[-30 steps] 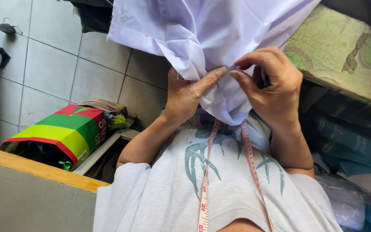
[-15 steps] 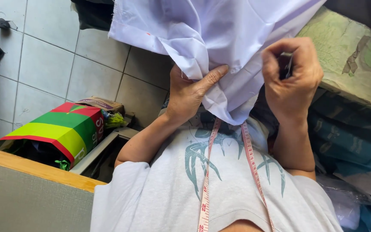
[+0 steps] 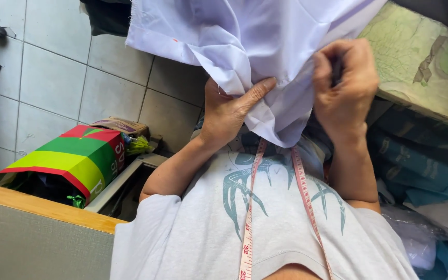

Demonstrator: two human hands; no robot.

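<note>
A: In the head view, where is the white cloth (image 3: 245, 36)?

B: It fills the upper middle of the frame and hangs down to a bunched fold just above your chest. Your left hand (image 3: 229, 111), centre of the frame, is closed on that fold: thumb pressed across the front, fingers tucked behind the fabric.

A: And your right hand (image 3: 346, 88)?

B: Right of centre, clenched into a fist against the cloth's edge. Something dark shows between the fingers, but I cannot tell what it is, nor whether it grips cloth as well.

A: How far along are you?

B: Judging from this view alone, you are in the middle of handling it. The cloth is gathered and held firmly, but it is still creased and bunched, with a frayed raw edge at the upper left. No finished fold or seam shows.

A: Anything else around?

B: A pink measuring tape (image 3: 250, 207) hangs down your grey shirt in the lower middle. A red, green and yellow bag (image 3: 73, 158) sits on the tiled floor at the left, and a green patterned surface (image 3: 421, 62) lies at the upper right.
</note>
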